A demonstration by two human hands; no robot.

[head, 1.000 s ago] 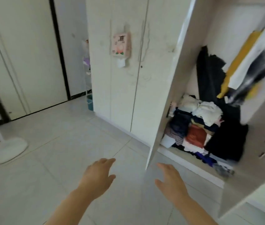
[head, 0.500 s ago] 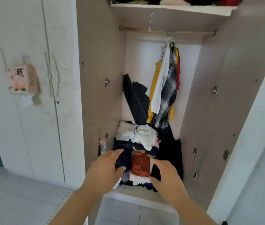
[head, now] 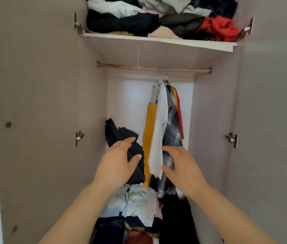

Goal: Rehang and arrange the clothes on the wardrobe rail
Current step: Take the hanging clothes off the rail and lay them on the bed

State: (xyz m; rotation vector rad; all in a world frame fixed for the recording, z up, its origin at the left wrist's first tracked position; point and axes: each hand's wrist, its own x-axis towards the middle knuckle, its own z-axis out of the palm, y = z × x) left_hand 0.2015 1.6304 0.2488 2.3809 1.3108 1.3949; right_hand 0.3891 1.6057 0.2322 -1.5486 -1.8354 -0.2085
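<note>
Facing the open wardrobe, I have the left hand (head: 116, 162) and right hand (head: 181, 166) raised w/ fingers apart and relaxed, nothing gripped in either. The right thumb sits just beside the hem of the white top (head: 158, 138); contact can't be told. The task's clothes hang bunched right of centre on the rail (head: 121, 67): a yellow garment (head: 149, 131), the white top, a plaid shirt (head: 172, 131) and a red piece (head: 179, 110), their hanger hooks (head: 162, 73) pressed together. My read: all light, soft fabric that will slide off if tugged by the hem, so best taken at the hook or hanger shoulder, approx. at rail height, not low where the hands are. The left half of the rail is bare apart from one thin wire hook (head: 138, 57). In the way: a black object (head: 120, 136) leaning in the back-left corner behind the left hand, a folded pile (head: 135, 205) below, and the shelf (head: 156, 40) close over the rail, loaded w/ loose clothing (head: 139, 20), leaving little room to lift hooks clear.
</note>
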